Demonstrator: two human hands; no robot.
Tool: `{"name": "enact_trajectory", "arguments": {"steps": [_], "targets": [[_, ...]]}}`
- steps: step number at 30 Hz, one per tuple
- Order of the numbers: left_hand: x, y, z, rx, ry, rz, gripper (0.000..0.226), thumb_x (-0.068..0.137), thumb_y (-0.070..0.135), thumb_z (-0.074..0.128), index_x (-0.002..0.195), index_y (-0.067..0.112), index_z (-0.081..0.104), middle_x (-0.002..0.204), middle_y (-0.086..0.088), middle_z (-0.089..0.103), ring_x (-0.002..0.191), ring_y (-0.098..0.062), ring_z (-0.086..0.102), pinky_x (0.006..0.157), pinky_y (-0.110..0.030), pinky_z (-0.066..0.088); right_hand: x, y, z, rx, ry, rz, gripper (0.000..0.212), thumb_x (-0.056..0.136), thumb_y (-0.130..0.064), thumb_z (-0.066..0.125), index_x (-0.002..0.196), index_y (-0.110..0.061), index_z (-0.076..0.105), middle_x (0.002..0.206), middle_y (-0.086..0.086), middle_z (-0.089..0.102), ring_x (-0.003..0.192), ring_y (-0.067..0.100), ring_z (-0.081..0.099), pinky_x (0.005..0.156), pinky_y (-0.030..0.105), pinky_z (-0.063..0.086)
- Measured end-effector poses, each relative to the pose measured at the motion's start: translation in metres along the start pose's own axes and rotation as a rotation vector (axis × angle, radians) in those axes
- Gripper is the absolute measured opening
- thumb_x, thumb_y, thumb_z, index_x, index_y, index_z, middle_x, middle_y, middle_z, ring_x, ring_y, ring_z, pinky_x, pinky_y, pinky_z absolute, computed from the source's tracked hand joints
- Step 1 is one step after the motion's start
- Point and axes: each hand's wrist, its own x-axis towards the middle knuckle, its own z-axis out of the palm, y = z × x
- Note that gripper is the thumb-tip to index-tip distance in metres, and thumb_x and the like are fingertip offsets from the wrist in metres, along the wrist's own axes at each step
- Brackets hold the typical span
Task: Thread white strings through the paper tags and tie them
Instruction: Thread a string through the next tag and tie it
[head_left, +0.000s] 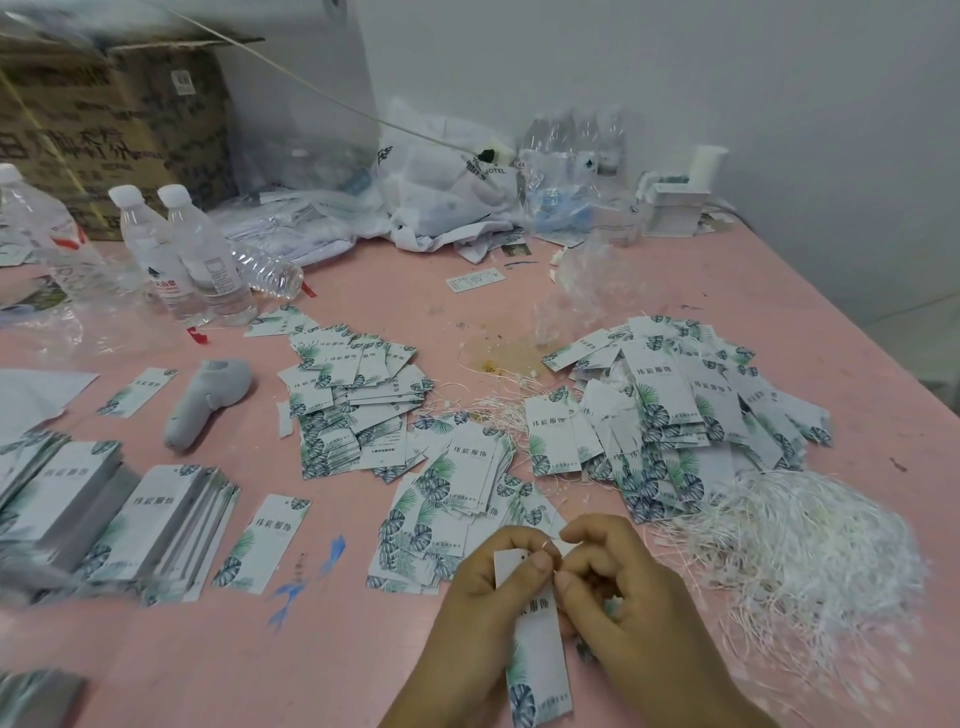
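Upright-ish, tag — hole end away, left hand pinching it.

Over a pink table, the left hand pinches the top of a white paper tag with green leaf print, while the right hand pinches a thin white string at the tag's upper edge. Just right of the grip lies a tangled heap of white strings; beyond it, loose piles of matching tags.
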Motion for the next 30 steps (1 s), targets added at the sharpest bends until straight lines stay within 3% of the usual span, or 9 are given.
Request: {"name": "enact_trajectory", "arguments": {"steps": [5,9,13,17,23,27,30], "targets": [[0.001,-0.002,-0.001,-0.001,0.031,0.027,0.020,0.079,0.024,0.077,0.088,0.010,0.065,0.083,-0.019,0.064,0.064,-0.025,0.062,0.057,-0.033,0.054,0.000,0.004,0.000,0.082,0.035,0.034,0.044,0.089,-0.006,0.063,0.101,-0.047,0.051,0.075,-0.006,0.069,0.066,0.019,0.064,0.069,0.038,0.056],[0.004,-0.001,-0.003,-0.122,0.049,0.025,0.021,0.079,0.022,0.076,0.087,0.010,0.061,0.082,-0.021,0.062,0.060,-0.028,0.059,0.058,-0.036,0.053,0.001,0.005,-0.002,0.204,0.020,0.073,0.046,0.087,0.004,0.060,0.091,-0.041,0.058,0.065,-0.001,0.065,0.053,0.004,0.055,0.053,0.015,0.044],[0.004,0.005,-0.003,-0.279,0.006,-0.017,0.019,0.077,0.016,0.076,0.083,0.011,0.059,0.081,-0.016,0.062,0.056,-0.027,0.058,0.054,-0.034,0.053,0.003,0.010,-0.003,0.249,-0.042,0.114,0.035,0.088,0.006,0.057,0.087,-0.029,0.061,0.057,0.003,0.054,0.051,0.010,0.040,0.051,0.018,0.035],[0.002,0.011,-0.002,-0.459,-0.024,-0.100,0.012,0.081,0.007,0.068,0.081,0.014,0.058,0.085,-0.010,0.064,0.054,-0.023,0.058,0.051,-0.031,0.053,0.006,0.011,-0.002,0.236,-0.061,0.129,0.030,0.085,0.011,0.054,0.084,-0.018,0.060,0.054,-0.001,0.050,0.050,0.007,0.036,0.050,0.015,0.033],[0.003,0.011,-0.005,-0.538,0.026,-0.084,0.013,0.077,0.013,0.070,0.081,0.014,0.057,0.082,-0.010,0.063,0.051,-0.022,0.056,0.047,-0.031,0.052,0.009,0.016,-0.011,0.236,-0.076,0.169,0.036,0.083,0.012,0.051,0.078,-0.022,0.063,0.053,0.003,0.048,0.050,0.014,0.038,0.050,0.021,0.035],[0.006,0.012,-0.010,-0.524,0.028,-0.039,0.031,0.065,0.016,0.089,0.080,0.016,0.062,0.079,-0.010,0.063,0.052,-0.024,0.057,0.050,-0.031,0.052,0.013,0.018,-0.020,0.252,-0.099,0.207,0.026,0.079,-0.004,0.053,0.079,-0.027,0.066,0.051,0.003,0.044,0.046,0.014,0.037,0.046,0.021,0.034],[0.007,0.013,-0.012,-0.524,0.074,-0.031,0.027,0.065,0.016,0.088,0.079,0.016,0.065,0.076,-0.012,0.063,0.052,-0.025,0.057,0.051,-0.032,0.052,0.015,0.020,-0.026,0.225,-0.065,0.246,0.022,0.070,-0.016,0.050,0.077,-0.028,0.067,0.050,0.001,0.040,0.049,0.015,0.033,0.046,0.019,0.031]]}}
